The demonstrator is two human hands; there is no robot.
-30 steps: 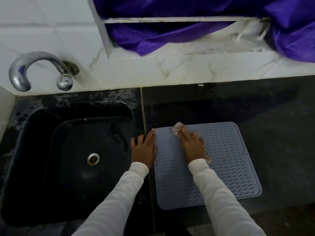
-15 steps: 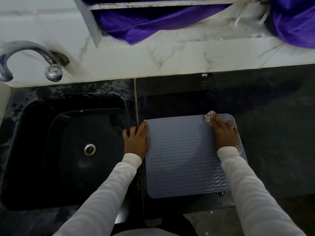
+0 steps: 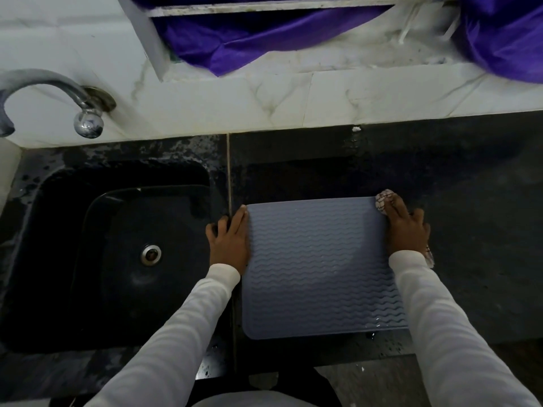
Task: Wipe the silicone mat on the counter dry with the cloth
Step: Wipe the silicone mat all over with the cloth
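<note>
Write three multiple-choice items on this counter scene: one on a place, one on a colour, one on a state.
1. Where does the cloth lie?
A. in the sink
B. at the mat's far right corner
C. on the tap

2. What colour is the silicone mat?
A. grey-blue
B. red
C. yellow

3. How does the left hand lie?
A. clenched in the air
B. gripping the tap
C. flat at the mat's left edge

Key: 1 B, the cloth peeks out from under the right hand there. 2 A, the ribbed surface is grey-blue. 3 C, its fingers are straight beside the sink.
</note>
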